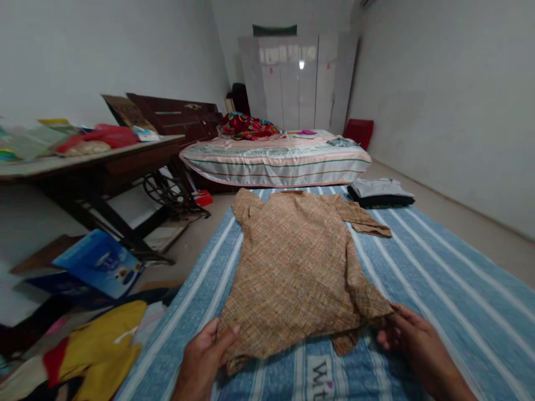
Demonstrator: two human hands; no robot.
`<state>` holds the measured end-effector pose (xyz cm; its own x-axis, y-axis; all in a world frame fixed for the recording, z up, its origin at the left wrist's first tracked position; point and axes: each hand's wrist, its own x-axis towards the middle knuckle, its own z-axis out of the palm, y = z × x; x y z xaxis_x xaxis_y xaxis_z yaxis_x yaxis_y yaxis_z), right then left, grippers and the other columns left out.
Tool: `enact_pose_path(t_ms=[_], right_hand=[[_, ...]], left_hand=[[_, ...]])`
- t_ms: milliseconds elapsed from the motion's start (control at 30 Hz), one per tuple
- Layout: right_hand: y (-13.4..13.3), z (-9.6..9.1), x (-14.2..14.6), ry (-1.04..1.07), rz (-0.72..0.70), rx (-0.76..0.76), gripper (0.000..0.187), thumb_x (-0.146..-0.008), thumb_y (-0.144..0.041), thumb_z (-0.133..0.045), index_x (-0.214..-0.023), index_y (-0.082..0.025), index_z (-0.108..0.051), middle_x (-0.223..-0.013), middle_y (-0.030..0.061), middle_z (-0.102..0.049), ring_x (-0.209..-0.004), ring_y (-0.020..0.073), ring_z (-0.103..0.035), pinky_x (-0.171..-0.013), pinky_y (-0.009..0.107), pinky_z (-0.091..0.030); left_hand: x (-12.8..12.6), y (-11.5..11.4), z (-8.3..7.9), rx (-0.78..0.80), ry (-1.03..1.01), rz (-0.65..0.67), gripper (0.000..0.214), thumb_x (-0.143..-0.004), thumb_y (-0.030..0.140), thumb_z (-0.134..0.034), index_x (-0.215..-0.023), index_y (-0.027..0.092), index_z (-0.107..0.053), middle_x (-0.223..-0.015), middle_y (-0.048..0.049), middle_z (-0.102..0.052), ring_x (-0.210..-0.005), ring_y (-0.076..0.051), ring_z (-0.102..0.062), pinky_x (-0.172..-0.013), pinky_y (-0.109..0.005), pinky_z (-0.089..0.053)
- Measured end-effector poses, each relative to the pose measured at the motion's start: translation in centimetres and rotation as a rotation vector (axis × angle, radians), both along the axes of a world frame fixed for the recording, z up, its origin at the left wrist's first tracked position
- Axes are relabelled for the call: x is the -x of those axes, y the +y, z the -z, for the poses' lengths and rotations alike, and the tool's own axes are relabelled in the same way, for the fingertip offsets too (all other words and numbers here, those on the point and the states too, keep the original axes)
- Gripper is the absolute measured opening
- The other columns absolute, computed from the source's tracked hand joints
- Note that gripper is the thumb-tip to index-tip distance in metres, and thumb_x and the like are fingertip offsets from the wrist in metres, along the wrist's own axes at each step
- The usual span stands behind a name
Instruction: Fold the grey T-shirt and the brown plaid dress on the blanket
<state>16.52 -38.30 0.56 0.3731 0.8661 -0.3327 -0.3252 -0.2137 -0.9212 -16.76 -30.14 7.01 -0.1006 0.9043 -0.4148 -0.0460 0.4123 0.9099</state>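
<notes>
A brown checked shirt (296,262) lies spread over the blue striped bed cover (422,267), its collar at the far end and its hem toward me. My left hand (207,351) grips the hem's left corner between thumb and fingers. At the opposite corner, my right hand (409,334) pinches the hem, pulling that side outward a little. The right sleeve stretches out flat, while the left one is bunched near the shoulder. Part of the shirt's underside shows below the hem near my right hand.
Folded clothes (380,192) are stacked at the bed's far right. Beyond is a second bed (276,164) with a red floral bundle (248,127). On the left stand a sewing-machine table (104,156), a blue box (100,264) and a heap of clothes with a yellow garment (104,345).
</notes>
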Motion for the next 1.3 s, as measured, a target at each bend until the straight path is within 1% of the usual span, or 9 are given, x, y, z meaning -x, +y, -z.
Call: enact_pose_path(t_ms=[167, 333, 433, 533, 600, 733, 933, 1067, 1300], right_hand=[[-0.4, 0.5, -0.4, -0.253, -0.114, -0.015, 0.038, -0.077, -0.054, -0.059, -0.092, -0.019, -0.059, -0.058, -0.0008, -0.061, -0.051, 0.0151, -0.057, -0.049, 0.025, -0.043], [-0.6, 0.5, -0.8, -0.966, -0.137, -0.064, 0.052, -0.081, -0.042, -0.050, -0.130, -0.023, -0.047, -0.107, 0.0082, -0.065, -0.086, 0.0226, -0.064, -0.072, 0.034, -0.052], [0.0, -0.6, -0.1, -1.336, -0.297, -0.113, 0.051, -0.081, -0.028, -0.048, -0.132, -0.026, -0.047, -0.124, 0.0098, -0.056, -0.108, 0.0253, -0.057, -0.088, 0.038, -0.047], [1.2, -1.4, 0.8, -1.531, -0.517, -0.027, 0.041, -0.078, -0.018, -0.048, -0.117, -0.024, -0.059, -0.115, 0.0100, -0.060, -0.098, 0.0244, -0.060, -0.081, 0.035, -0.047], [2.3, -1.8, 1.0, -1.590, -0.619, 0.060, 0.025, -0.083, -0.017, -0.043, -0.094, -0.020, -0.065, -0.098, 0.0090, -0.064, -0.086, 0.0217, -0.061, -0.072, 0.030, -0.046], [3.7, -2.3, 0.4, -1.597, -0.603, 0.152, 0.031, -0.089, -0.016, -0.035, -0.075, -0.017, -0.062, -0.080, 0.0078, -0.066, -0.073, 0.0183, -0.061, -0.062, 0.026, -0.039], [2.5, -3.5, 1.3, -1.368, -0.671, -0.064, 0.044, -0.086, -0.026, -0.044, -0.129, -0.024, -0.048, -0.100, 0.0050, -0.068, -0.085, 0.0197, -0.065, -0.069, 0.027, -0.044], [2.1, -3.9, 4.2, -1.505, -0.712, -0.020, 0.066, -0.079, -0.032, -0.057, -0.140, -0.020, -0.036, -0.109, 0.0109, -0.066, -0.096, 0.0274, -0.063, -0.077, 0.034, -0.046], [3.9, -4.2, 6.3, -1.632, -0.739, 0.067, 0.031, -0.083, -0.021, -0.049, -0.112, -0.018, -0.059, -0.091, 0.0130, -0.069, -0.080, 0.0258, -0.066, -0.065, 0.030, -0.046]], left_hand=[[0.0, -0.5, -0.5, -0.099, 0.073, 0.019, 0.042, -0.057, 0.041, -0.075, -0.090, 0.018, -0.065, -0.089, -0.0048, -0.074, -0.086, -0.028, -0.069, -0.075, -0.036, -0.055], [0.3, -0.6, 0.4, -0.165, 0.193, 0.019, 0.040, -0.055, 0.050, -0.074, -0.078, 0.020, -0.061, -0.082, -0.0017, -0.073, -0.087, -0.027, -0.068, -0.077, -0.035, -0.054], [0.1, -0.7, 0.4, -0.153, 0.123, 0.002, 0.040, -0.052, 0.044, -0.077, -0.080, 0.019, -0.060, -0.083, -0.0020, -0.073, -0.084, -0.026, -0.068, -0.075, -0.033, -0.054], [-0.2, -0.7, 0.4, -0.122, 0.050, -0.041, 0.049, -0.052, 0.036, -0.078, -0.094, 0.018, -0.059, -0.081, -0.0028, -0.072, -0.077, -0.025, -0.069, -0.066, -0.031, -0.054], [-0.4, -0.4, 0.3, -0.110, 0.016, -0.084, 0.057, -0.051, 0.031, -0.078, -0.103, 0.018, -0.058, -0.078, -0.0028, -0.072, -0.072, -0.024, -0.069, -0.062, -0.030, -0.053], [-0.5, 1.0, -1.2, -0.096, -0.058, -0.129, 0.058, -0.051, 0.021, -0.077, -0.107, 0.016, -0.058, -0.073, -0.0033, -0.071, -0.062, -0.021, -0.067, -0.055, -0.027, -0.052], [1.0, 3.3, -5.3, -0.275, -0.133, -0.301, 0.043, -0.055, 0.009, -0.069, -0.097, 0.018, -0.064, -0.063, 0.0021, -0.067, -0.045, -0.013, -0.059, -0.043, -0.020, -0.047], [1.6, 3.5, -4.2, -0.208, -0.130, -0.355, 0.027, -0.058, 0.006, -0.066, -0.084, 0.016, -0.066, -0.063, 0.0005, -0.067, -0.047, -0.013, -0.060, -0.042, -0.019, -0.048], [1.8, 2.7, -1.3, -0.141, -0.100, -0.380, 0.023, -0.059, 0.001, -0.065, -0.076, 0.016, -0.067, -0.065, 0.0004, -0.068, -0.052, -0.011, -0.062, -0.047, -0.017, -0.049]])
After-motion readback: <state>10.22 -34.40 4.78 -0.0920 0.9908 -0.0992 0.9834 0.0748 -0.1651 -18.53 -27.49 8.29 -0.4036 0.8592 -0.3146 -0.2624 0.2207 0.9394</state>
